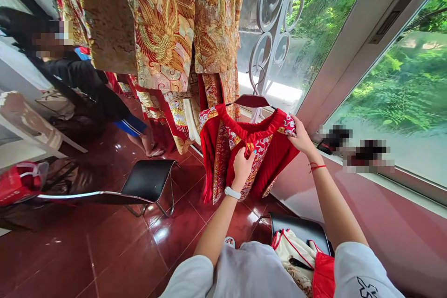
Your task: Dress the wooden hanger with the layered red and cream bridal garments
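Observation:
A red embroidered garment (275,149) hangs on a dark red hanger (252,100) in front of me. My left hand (242,164), with a white band at the wrist, pinches the patterned front edge of the garment near its middle. My right hand (301,137), a red string round its wrist, grips the garment's right shoulder by the hanger's end. Both hands are closed on the cloth.
Gold and red embroidered robes (164,28) hang above left. A black stool (148,179) stands on the glossy red tile floor. Another person in dark clothes (80,84) crouches at left. A window with white ironwork (279,23) is on the right. More cloth lies on a black seat (300,247) below me.

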`<state>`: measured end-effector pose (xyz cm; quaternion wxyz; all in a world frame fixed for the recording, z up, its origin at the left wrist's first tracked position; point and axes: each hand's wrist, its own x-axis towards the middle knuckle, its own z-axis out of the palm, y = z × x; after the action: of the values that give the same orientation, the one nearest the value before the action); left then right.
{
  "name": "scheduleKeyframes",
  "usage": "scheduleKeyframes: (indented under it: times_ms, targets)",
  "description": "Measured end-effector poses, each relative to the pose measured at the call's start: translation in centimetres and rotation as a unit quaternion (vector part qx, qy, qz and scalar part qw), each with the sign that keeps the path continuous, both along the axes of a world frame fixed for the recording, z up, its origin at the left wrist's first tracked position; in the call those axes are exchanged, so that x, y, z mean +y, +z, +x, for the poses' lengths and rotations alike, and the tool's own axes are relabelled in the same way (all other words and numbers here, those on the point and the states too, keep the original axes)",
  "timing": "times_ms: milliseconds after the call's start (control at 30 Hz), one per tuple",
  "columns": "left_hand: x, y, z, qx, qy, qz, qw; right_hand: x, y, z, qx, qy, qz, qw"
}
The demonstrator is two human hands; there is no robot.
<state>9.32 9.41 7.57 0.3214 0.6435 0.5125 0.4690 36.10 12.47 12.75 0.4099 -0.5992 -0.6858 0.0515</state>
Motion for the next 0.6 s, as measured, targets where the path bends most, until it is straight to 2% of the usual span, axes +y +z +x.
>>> scheduleKeyframes:
  times_ms: [133,267,367,433,467,500,600]
  targets:
    - [0.2,1.3,-1.2,0.061,-0.015,0.009,0.998,-0.4,0.0,-0.3,-0.002,-0.001,0.0,1.0]
    - [-1.3,1.9,-3.1,0.068,-0.011,0.032,0.997,-0.7,0.0,-0.8,-0.003,-0.01,-0.012,1.0]
    - [-3.6,1.7,-3.8,0.025,0.005,0.048,0.999,-1.0,0.0,-1.3,0.002,-0.016,-0.018,1.0]
    - [-5.4,1.5,-3.6,-0.069,-0.019,-0.003,0.997,-1.1,0.0,-1.6,0.004,-0.014,-0.019,1.0]
    - [-6.3,1.4,-3.4,-0.139,-0.048,-0.054,0.988,-1.1,0.0,-1.7,0.005,-0.015,-0.021,1.0]
    - [-7.2,1.4,-3.1,-0.215,-0.087,-0.115,0.966,-1.1,0.1,-1.8,0.006,-0.018,-0.023,1.0]
    - [-9.4,1.9,-2.2,-0.405,-0.192,-0.252,0.858,-1.4,0.4,-2.2,0.006,-0.027,-0.029,0.999]
